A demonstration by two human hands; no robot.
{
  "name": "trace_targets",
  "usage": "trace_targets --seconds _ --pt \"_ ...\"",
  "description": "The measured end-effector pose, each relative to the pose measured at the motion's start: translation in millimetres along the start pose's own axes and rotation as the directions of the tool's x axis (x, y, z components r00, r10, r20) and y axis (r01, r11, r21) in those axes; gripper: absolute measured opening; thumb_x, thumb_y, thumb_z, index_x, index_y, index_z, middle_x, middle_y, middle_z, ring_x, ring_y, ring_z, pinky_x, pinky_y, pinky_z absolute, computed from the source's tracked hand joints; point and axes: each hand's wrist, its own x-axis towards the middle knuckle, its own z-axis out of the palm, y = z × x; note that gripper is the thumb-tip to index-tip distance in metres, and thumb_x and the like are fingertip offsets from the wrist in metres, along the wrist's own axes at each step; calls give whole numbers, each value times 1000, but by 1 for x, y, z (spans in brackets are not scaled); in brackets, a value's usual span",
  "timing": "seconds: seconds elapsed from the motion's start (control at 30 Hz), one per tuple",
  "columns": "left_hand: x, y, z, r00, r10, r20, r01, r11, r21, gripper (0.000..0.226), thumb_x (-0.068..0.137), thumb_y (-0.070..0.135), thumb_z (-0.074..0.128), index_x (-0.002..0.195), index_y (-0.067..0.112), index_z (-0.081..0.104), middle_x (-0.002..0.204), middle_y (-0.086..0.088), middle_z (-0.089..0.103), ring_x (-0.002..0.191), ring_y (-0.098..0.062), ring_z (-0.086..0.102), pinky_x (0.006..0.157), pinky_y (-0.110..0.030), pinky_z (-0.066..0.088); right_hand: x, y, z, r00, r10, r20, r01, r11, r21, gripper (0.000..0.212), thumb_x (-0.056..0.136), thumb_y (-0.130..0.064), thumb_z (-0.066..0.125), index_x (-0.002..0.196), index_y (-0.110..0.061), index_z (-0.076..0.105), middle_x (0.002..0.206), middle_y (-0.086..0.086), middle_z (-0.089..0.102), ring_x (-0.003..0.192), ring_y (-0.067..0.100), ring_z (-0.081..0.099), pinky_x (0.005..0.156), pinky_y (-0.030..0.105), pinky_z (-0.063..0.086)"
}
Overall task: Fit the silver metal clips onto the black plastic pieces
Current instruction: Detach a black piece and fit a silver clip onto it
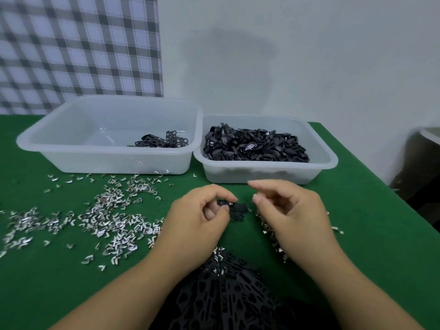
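Observation:
My left hand [204, 217] pinches a small black plastic piece [237, 210] between thumb and fingers, just above the green table. My right hand [290, 210] hovers to the right of the piece with loosely curled fingers, its thumb and forefinger apart, and I see nothing in it. Several silver metal clips [112, 220] lie scattered over the cloth to the left, and a few more clips [270, 231] show under my right hand. A heap of black perforated strips [228, 289] lies between my forearms at the near edge.
Two translucent tubs stand at the back. The left tub [107, 160] holds a few black strips [162, 140]; the right tub [264, 173] is heaped with black plastic pieces [254, 145]. The green table [369, 222] ends at the right, by a dark object. A wall rises behind.

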Motion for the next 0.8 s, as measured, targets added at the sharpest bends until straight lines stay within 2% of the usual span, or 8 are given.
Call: trace_targets --seconds 0.07,0.2,0.33,0.43,0.5,0.63,0.7,0.8 --pt "0 1 0 1000 7 10 -7 1000 1 26 84 14 63 83 39 68 60 9 54 64 -30 59 58 -32 47 -2 -1 0 1000 1 -17 0 1000 21 23 79 -2 69 81 -25 73 65 -10 68 55 1 58 57 8 44" --pt "-1 3 0 999 39 25 -39 999 -11 20 84 16 65 84 35 69 61 9 56 60 -25 59 52 -20 45 -3 -1 3 998 50 -25 -43 973 227 19 74 5 71 74 -13 71 65 3 70 56 7 65 55 14 50" --pt "-2 7 -2 996 68 54 -66 997 -36 12 86 23 64 82 34 68 65 4 61 52 -7 59 49 -12 42 -4 -1 2 1000 -3 -23 8 975 221 18 72 4 73 72 -14 71 66 2 70 57 7 65 57 14 50" --pt "-2 7 -2 995 86 48 -85 996 -23 10 85 25 66 81 34 68 62 3 61 51 -10 57 50 -13 42 -6 -1 3 999 -44 -9 45 977 209 23 71 4 74 72 -19 72 69 -4 72 61 6 66 61 14 51" --pt "-2 6 -2 995 95 33 -96 995 13 11 83 25 68 78 34 68 60 -1 57 52 -14 52 51 -15 41 -8 -1 5 996 -84 6 82 987 140 25 71 1 75 74 -24 72 72 -10 72 65 3 66 63 13 50" --pt "-2 8 -2 998 68 4 -68 998 -10 12 81 20 69 73 29 68 52 11 47 49 -2 40 48 -10 34 -7 1 4 965 -259 -28 251 954 -164 18 72 -8 77 75 -25 72 71 -13 69 67 0 63 63 9 46" --pt "-3 11 -2 999 42 11 -41 996 -74 13 82 16 68 73 25 70 53 10 52 47 -1 44 47 -9 35 -7 2 3 939 -341 -39 319 909 -267 10 72 -10 76 77 -19 72 71 -12 68 68 0 61 64 13 48" --pt "-3 14 -3 1000 -11 15 14 976 -219 18 87 5 61 83 19 72 58 4 61 47 -1 55 46 -12 43 -6 3 0 946 -301 -123 259 925 -277 13 74 -10 75 77 -22 72 72 -15 67 68 1 61 64 16 48"
